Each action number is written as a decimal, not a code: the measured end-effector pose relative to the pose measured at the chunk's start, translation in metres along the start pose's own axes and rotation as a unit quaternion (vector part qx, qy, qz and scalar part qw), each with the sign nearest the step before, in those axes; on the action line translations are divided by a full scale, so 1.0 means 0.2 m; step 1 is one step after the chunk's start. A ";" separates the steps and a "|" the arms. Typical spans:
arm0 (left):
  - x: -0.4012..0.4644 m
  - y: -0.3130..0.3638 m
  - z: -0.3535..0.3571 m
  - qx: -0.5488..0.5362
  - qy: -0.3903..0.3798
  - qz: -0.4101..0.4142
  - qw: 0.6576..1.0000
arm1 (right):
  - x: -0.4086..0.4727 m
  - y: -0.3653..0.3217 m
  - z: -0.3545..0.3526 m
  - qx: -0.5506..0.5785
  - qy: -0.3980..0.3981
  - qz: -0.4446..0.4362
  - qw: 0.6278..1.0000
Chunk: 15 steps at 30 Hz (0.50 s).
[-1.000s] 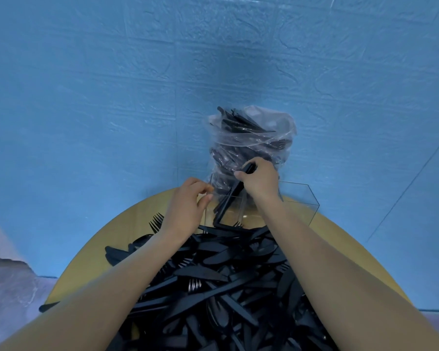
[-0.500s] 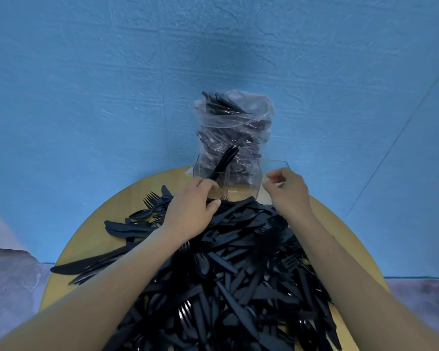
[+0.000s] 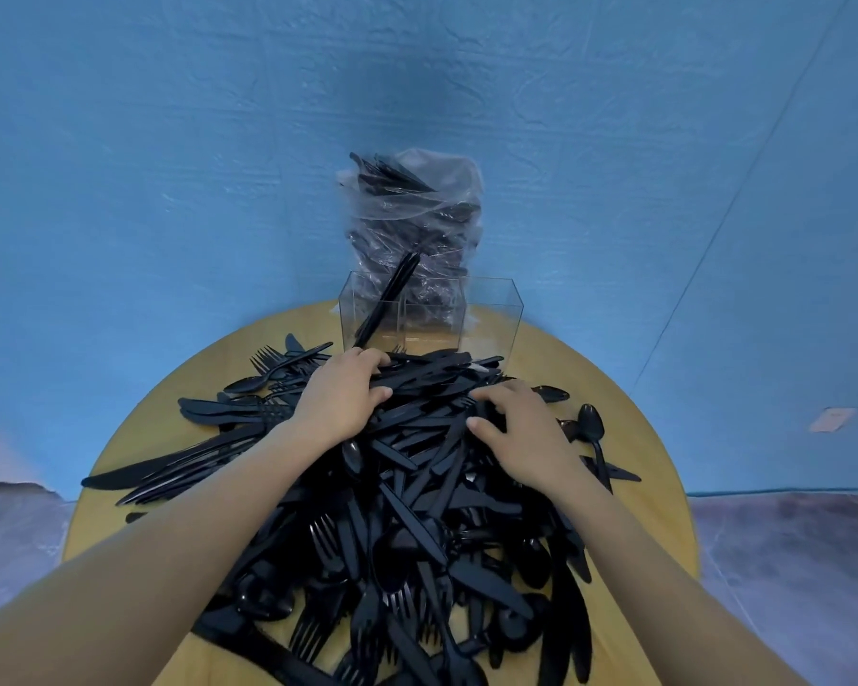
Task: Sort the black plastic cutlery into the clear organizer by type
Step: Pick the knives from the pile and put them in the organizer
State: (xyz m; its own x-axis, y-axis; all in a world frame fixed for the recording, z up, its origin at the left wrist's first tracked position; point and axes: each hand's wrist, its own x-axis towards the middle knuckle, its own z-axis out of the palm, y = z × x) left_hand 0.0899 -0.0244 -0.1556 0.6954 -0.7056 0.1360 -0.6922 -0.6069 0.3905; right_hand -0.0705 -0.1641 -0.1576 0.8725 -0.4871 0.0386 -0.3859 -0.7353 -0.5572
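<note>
We look down at a round wooden table [image 3: 120,467] covered by a large heap of black plastic cutlery [image 3: 417,512]: knives, forks and spoons tangled together. Both of our bare forearms reach forward over the heap. Our left hand [image 3: 340,398] lies palm down on the far left part of the heap, fingers curled over several pieces; we cannot tell whether it grips any one of them. Our right hand [image 3: 521,428] lies palm down on the far right part of the heap, fingers bent and dug in among the handles, thumb stretched toward the left hand. The clear organizer [image 3: 496,314] stands just beyond the heap, at the table's far edge. Its compartment farthest left holds a few black pieces [image 3: 390,299] leaning upright. Behind the organizer stands a clear plastic bag [image 3: 417,210] stuffed with more black cutlery, against a blue wall [image 3: 169,141].
</note>
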 end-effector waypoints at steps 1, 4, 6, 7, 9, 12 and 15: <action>0.00 0.00 0.00 -0.014 0.005 -0.002 1.000 | 0.00 -0.01 0.00 0.004 0.001 0.001 1.000; -0.01 0.01 -0.01 -0.038 0.014 -0.007 0.999 | 0.01 -0.03 0.01 0.004 0.009 0.010 1.000; -0.01 0.01 -0.01 -0.042 0.018 -0.007 0.999 | 0.02 -0.04 0.01 -0.005 0.007 0.024 1.000; -0.01 0.02 -0.01 -0.043 0.020 -0.007 0.999 | 0.03 -0.05 0.01 -0.008 0.002 0.032 0.999; -0.01 0.02 -0.02 -0.045 0.025 -0.008 0.999 | 0.05 -0.06 0.02 -0.009 -0.009 0.044 0.999; -0.01 0.02 -0.04 -0.058 0.039 -0.011 0.997 | 0.09 -0.06 0.02 0.024 -0.016 0.056 0.998; -0.01 0.02 -0.06 -0.065 0.044 -0.006 0.997 | 0.10 -0.07 0.00 0.068 0.002 0.055 0.996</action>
State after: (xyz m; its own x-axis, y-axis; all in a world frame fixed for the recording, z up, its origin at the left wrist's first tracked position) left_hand 0.0887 -0.0217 -0.1430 0.7217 -0.6602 0.2080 -0.6570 -0.5586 0.5063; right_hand -0.0468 -0.1636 -0.1498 0.8253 -0.5641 -0.0258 -0.4352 -0.6063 -0.6656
